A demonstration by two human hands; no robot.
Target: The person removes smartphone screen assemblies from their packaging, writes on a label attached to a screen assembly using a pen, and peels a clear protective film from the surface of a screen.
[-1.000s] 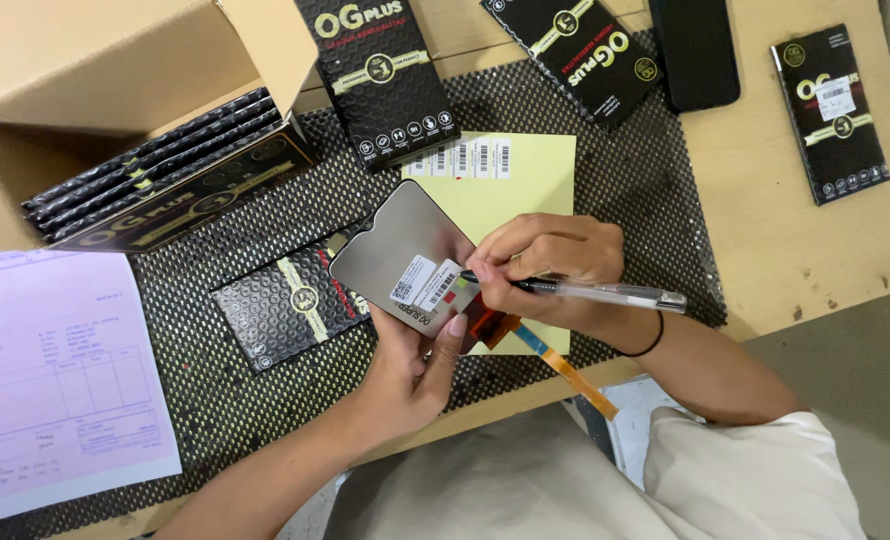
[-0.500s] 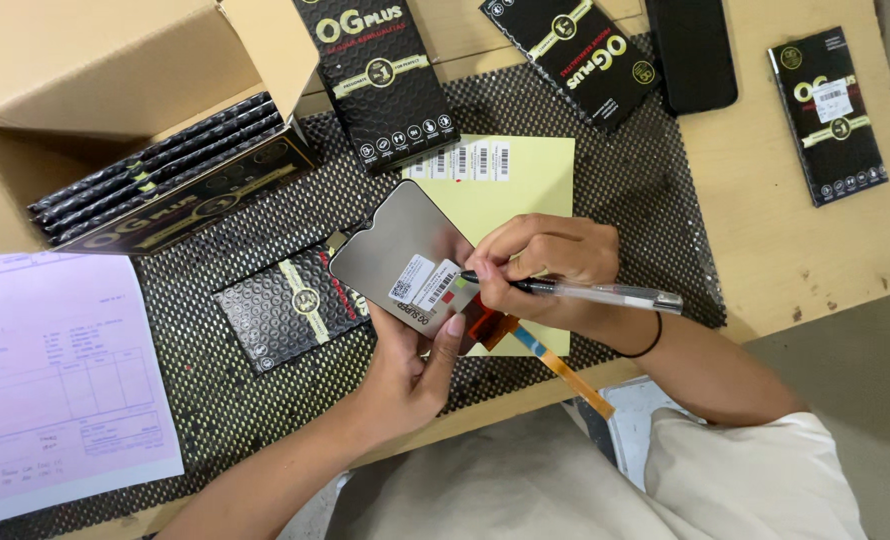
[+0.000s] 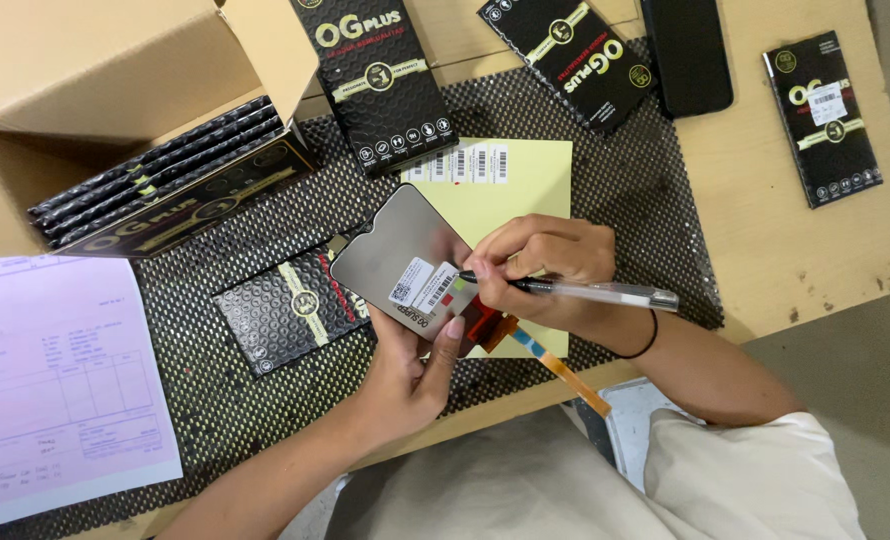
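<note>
Gripping a flat grey screen panel [image 3: 405,262], left hand [image 3: 415,360]; right hand [image 3: 545,265] pinches clear pen [image 3: 595,292].

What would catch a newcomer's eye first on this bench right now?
At centre, the left hand holds up a grey phone screen panel while the right hand puts a clear pen to its white barcode sticker. Beneath lies a black mesh mat with a yellow label sheet. An open cardboard box of black packets stands at upper left, and a pale form sheet lies at left.
</note>
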